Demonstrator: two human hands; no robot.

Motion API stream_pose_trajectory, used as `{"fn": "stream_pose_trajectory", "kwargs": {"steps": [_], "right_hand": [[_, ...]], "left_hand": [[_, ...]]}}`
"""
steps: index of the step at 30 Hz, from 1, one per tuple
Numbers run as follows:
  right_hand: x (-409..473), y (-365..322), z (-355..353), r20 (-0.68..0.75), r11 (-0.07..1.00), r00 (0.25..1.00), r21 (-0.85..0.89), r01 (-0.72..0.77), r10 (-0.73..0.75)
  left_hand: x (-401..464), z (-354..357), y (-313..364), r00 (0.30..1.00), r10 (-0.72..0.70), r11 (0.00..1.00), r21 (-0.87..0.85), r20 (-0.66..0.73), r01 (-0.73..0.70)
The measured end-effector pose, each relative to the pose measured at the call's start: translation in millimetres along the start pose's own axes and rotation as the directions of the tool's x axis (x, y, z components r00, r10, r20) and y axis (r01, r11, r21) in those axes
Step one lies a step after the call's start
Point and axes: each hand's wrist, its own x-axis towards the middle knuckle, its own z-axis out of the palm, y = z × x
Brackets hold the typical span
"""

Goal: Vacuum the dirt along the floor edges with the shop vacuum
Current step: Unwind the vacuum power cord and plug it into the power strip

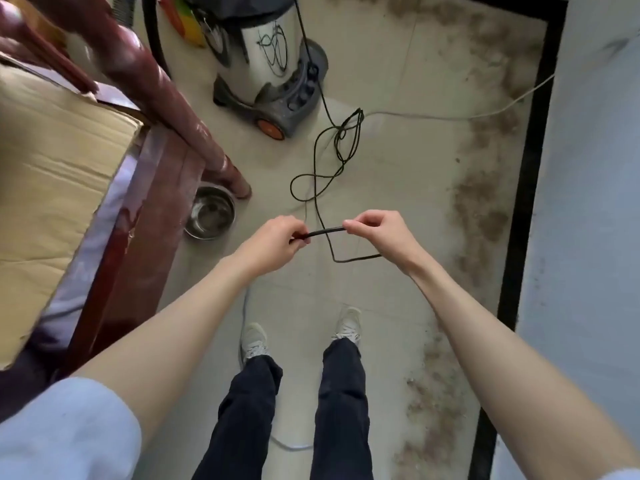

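A: The black power cord point(327, 233) is pinched taut between the left hand point(277, 239) and the right hand point(375, 232), fingers curled round it on both sides. No suction yet, it seems.

B: Agreed. The shop vacuum point(268, 71) is parked ahead near the wooden chair point(166, 98), cord loops tangled on the tiles. The dirt point(485, 202) is spread thick beside the black baseboard point(526, 188), apparently untouched.

A: Any branding to be read?

B: None can be made out on the canister.
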Motion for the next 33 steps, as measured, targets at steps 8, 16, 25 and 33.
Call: {"fn": "stream_pose_trajectory", "kwargs": {"steps": [8, 16, 25, 33], "right_hand": [[89, 107, 84, 0.119, 0.993, 0.993, -0.119, 0.020, -0.006], [226, 202, 198, 0.152, 0.942, 0.965, -0.231, 0.245, -0.214], [326, 278, 269, 0.236, 0.987, 0.964, -0.066, 0.144, -0.125], [335, 294, 301, 0.277, 0.954, 0.952, -0.228, 0.196, -0.130]], "left_hand": [[44, 77, -131, 0.994, 0.026, 0.999, -0.018, -0.110, -0.028], [128, 171, -258, 0.971, 0.037, 0.998, -0.042, -0.236, -0.048], [175, 235, -382, 0.945, 0.018, 1.000, 0.007, -0.325, -0.016], [169, 255, -407, 0.920, 0.001, 0.998, -0.057, -0.393, -0.025]]}}
